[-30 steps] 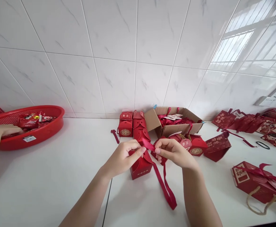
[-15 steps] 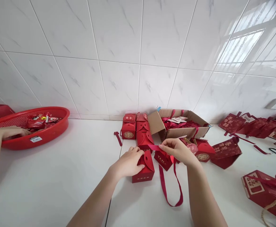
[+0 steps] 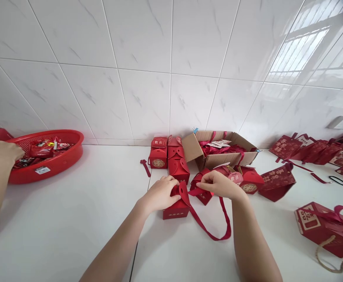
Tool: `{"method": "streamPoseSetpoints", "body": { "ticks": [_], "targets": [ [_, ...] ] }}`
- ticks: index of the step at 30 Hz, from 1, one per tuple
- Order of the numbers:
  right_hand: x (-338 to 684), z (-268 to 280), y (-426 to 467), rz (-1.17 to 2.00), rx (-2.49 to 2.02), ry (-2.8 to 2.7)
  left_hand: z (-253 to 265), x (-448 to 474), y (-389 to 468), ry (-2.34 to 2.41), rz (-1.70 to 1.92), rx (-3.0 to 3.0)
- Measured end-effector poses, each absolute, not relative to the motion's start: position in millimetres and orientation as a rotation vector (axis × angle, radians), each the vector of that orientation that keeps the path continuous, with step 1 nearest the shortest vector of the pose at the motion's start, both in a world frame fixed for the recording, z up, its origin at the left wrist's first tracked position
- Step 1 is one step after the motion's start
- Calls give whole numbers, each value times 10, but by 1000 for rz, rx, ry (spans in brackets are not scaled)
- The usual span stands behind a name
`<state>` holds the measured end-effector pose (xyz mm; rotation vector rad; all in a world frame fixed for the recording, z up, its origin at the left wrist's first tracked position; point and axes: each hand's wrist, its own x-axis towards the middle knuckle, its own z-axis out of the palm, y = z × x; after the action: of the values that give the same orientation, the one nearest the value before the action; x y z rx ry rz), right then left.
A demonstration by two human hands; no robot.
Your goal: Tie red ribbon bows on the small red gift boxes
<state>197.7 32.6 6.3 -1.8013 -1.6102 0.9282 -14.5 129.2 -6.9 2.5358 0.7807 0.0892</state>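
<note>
My left hand (image 3: 163, 196) grips a small red gift box (image 3: 176, 212) from its left side, fingers over the folded top. One flap with a hole stands up at the box's right. Between the thumb and fingers of my right hand (image 3: 215, 185) is the end of a dark red ribbon (image 3: 211, 233), close to that flap. The rest of the ribbon loops down onto the white table. Just behind my right hand another red box (image 3: 200, 198) sits tilted, partly hidden by it.
Several red boxes (image 3: 159, 162) stand by the wall, near a cardboard box (image 3: 230, 159) of ribbons and cards. At left, another person's hand (image 3: 5, 152) is over a red basket (image 3: 60, 167) of wrapped sweets. A larger red box (image 3: 325, 231) lies at right.
My right hand has brought the ribbon end down to the box's flap, and the loop has swung right. The flap is more upright. The other person's hand has risen from the basket.
</note>
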Motion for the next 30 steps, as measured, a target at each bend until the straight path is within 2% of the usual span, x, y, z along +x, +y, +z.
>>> {"method": "streamPoseSetpoints", "body": {
  "ticks": [6, 24, 30],
  "targets": [
    [1886, -19, 438, 827, -1809, -1597, -66, -141, 1289, 788, 104, 2536],
    [1777, -160, 527, 778, -1800, -1668, -76, -87, 1256, 789, 215, 2493],
    [1702, -117, 531, 641, -1676, -1605, -14, -101, 1269, 789, 394, 2286]
  ]
}}
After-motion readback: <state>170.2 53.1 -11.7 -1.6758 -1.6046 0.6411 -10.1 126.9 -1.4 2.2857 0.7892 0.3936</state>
